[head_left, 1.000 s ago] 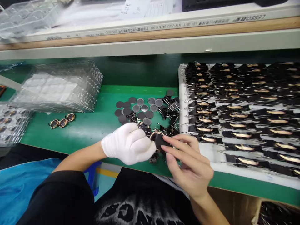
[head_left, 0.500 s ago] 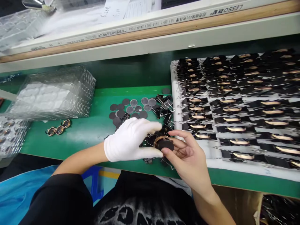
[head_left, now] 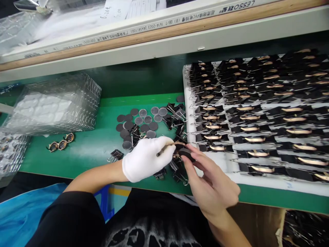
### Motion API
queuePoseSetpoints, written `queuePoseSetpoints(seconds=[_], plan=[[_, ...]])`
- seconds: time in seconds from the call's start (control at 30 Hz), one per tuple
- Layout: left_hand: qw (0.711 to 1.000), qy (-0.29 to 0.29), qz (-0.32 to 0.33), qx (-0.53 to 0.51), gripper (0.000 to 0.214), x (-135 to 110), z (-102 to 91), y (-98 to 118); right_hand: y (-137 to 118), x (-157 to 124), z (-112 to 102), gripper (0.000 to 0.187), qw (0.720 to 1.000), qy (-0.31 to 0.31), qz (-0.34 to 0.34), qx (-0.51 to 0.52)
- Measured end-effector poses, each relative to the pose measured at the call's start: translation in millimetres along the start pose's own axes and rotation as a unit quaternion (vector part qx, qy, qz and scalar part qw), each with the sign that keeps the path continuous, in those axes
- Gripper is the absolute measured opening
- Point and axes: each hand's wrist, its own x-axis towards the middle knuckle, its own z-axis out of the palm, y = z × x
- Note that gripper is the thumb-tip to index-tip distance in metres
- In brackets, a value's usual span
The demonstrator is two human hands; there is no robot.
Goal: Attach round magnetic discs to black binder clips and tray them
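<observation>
My left hand [head_left: 145, 157], in a white glove, is closed over a black binder clip, of which only a thin wire arm shows at its fingertips. My bare right hand [head_left: 209, 178] pinches a small round dark disc with a copper-coloured ring [head_left: 185, 152] right against the glove. Both hands meet over a pile of loose black binder clips [head_left: 177, 118] on the green bench top [head_left: 87, 151]. Beside the pile lie several round grey discs [head_left: 140, 121].
A white tray [head_left: 228, 164] at the right holds rows of clipped parts with copper rings. Stacked clear blister trays [head_left: 56, 104] stand at the left, with three ringed parts [head_left: 60, 142] in front. One lone clip [head_left: 115, 155] lies near my left wrist. A shelf edge [head_left: 164, 48] runs above.
My left hand opened, reached into the clip pile, then closed on a clip and brought it to the disc in my right hand. The view shifted rightward and down slightly.
</observation>
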Motion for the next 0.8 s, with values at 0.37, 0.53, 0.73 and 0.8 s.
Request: queuePoseSetpoints(seconds=[0.37, 0.53, 0.73, 0.8], plan=[[0.94, -0.127, -0.131, -0.287, 0.026, 7, -13.9, 8, 7, 2, 5, 0.065, 0.979, -0.106, -0.165, -0.048], [0.914, -0.192, -0.112, -0.34, 0.026, 1, -12.2, 6, 8, -7, 11, 0.091, 0.989, -0.083, -0.124, -0.01], [0.978, -0.142, -0.028, -0.153, 0.029, 0, -14.4, 5, 5, -8, 6, 0.105, 0.985, -0.112, -0.099, 0.089], [0.98, -0.123, -0.027, -0.155, 0.026, 1, -12.9, 6, 5, -7, 8, 0.105, 0.987, -0.093, -0.091, 0.094]])
